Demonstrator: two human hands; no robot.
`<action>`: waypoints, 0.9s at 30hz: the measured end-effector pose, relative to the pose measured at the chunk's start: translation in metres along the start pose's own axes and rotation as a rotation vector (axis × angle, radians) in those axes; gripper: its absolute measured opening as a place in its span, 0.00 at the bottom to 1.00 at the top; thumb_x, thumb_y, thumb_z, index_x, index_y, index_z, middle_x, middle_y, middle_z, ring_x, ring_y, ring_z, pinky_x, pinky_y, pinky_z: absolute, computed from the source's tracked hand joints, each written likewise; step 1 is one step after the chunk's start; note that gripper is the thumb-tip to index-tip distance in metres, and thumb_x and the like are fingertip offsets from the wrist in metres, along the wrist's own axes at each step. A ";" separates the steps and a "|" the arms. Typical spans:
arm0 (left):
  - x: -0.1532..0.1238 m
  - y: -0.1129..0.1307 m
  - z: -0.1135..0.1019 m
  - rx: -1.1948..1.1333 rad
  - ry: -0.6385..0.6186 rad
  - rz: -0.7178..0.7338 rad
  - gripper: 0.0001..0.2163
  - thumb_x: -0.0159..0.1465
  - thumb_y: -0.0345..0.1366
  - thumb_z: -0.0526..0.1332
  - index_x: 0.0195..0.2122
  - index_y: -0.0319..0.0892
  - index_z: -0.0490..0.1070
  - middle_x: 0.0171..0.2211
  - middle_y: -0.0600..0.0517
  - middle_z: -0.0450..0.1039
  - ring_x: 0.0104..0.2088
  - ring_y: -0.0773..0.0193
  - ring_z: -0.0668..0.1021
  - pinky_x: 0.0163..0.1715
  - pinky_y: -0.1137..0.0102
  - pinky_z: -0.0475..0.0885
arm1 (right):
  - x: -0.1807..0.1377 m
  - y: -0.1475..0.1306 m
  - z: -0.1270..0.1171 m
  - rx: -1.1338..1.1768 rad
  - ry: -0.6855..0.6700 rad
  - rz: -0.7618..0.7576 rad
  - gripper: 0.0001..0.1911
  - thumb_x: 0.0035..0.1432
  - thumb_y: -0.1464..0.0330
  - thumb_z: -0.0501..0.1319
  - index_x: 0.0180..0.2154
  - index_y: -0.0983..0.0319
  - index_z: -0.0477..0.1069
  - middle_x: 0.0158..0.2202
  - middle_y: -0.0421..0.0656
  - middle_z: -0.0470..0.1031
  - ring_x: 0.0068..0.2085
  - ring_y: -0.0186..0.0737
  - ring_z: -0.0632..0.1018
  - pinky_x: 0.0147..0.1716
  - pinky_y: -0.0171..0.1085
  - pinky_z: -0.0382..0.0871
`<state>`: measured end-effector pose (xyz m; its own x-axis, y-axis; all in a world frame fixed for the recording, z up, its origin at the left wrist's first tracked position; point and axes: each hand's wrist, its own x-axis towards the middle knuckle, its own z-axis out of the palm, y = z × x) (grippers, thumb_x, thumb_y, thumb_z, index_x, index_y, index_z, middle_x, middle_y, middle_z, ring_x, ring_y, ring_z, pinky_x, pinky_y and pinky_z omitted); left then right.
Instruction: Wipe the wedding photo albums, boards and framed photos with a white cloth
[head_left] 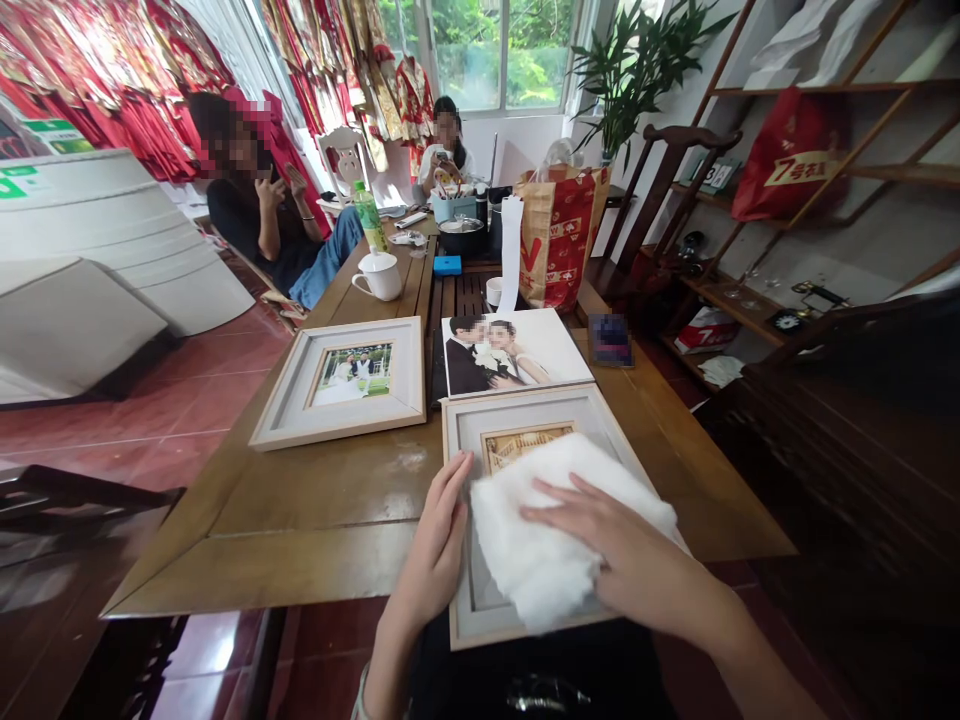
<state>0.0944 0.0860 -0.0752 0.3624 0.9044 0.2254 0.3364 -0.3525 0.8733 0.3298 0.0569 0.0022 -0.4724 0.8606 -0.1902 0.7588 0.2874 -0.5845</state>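
Note:
A picture frame [459,600] with a pale wood rim lies at the table's near edge, tilted over my lap. My left hand [442,530] holds its left side, fingers straight and close together along the rim. On the frame's front is a fluffy white cloth [525,520], covering much of the glass and the lower part of a brown-gold picture [517,440]. My right hand [600,525] grips the cloth from above, fingers spread over it, the thumb side partly sunk in its folds. Just beyond the frame lies a wedding photo panel [517,355].
A second framed photo [352,375] lies to the left on the wooden table [300,530]. Farther back stand a white lidded mug [381,277], a green bottle [369,215], a blue box [448,265] and a red-brown paper bag [559,235]. Two people sit around the table's far part.

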 end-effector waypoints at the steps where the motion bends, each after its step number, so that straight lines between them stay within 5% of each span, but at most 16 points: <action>1: 0.000 0.000 0.000 0.000 0.000 0.001 0.22 0.73 0.34 0.44 0.66 0.57 0.50 0.67 0.52 0.50 0.68 0.59 0.54 0.67 0.58 0.48 | 0.011 0.001 0.000 -0.023 0.040 0.023 0.45 0.37 0.84 0.51 0.60 0.59 0.65 0.65 0.43 0.59 0.67 0.48 0.56 0.66 0.54 0.47; 7: -0.001 -0.002 0.000 -0.009 0.000 -0.007 0.22 0.73 0.35 0.44 0.67 0.57 0.49 0.68 0.52 0.49 0.68 0.58 0.54 0.67 0.58 0.49 | 0.044 -0.002 0.006 -0.114 0.155 -0.053 0.45 0.37 0.83 0.49 0.61 0.68 0.61 0.63 0.48 0.65 0.68 0.40 0.52 0.67 0.51 0.40; 14: 0.000 0.001 0.000 0.000 0.006 -0.028 0.22 0.73 0.34 0.43 0.67 0.58 0.48 0.67 0.53 0.49 0.68 0.59 0.54 0.67 0.58 0.48 | -0.012 -0.018 0.006 0.000 -0.073 -0.079 0.43 0.36 0.82 0.50 0.58 0.65 0.66 0.59 0.48 0.70 0.67 0.45 0.57 0.67 0.54 0.42; 18: 0.000 0.002 0.000 -0.001 -0.002 -0.019 0.22 0.73 0.34 0.43 0.67 0.56 0.48 0.68 0.52 0.48 0.68 0.57 0.53 0.67 0.56 0.48 | -0.031 -0.011 0.008 0.053 -0.042 -0.060 0.44 0.37 0.83 0.51 0.58 0.56 0.68 0.60 0.42 0.69 0.65 0.46 0.61 0.66 0.50 0.49; 27: 0.000 0.001 0.001 -0.028 0.006 -0.020 0.23 0.73 0.36 0.45 0.68 0.55 0.48 0.68 0.51 0.48 0.68 0.56 0.53 0.67 0.56 0.48 | 0.040 -0.006 -0.001 -0.163 0.120 0.016 0.44 0.38 0.83 0.49 0.61 0.66 0.63 0.63 0.48 0.64 0.67 0.41 0.56 0.67 0.51 0.44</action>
<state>0.0952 0.0859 -0.0747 0.3509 0.9126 0.2100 0.3193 -0.3274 0.8893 0.3065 0.0903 -0.0009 -0.4101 0.9068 -0.0974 0.8331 0.3291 -0.4445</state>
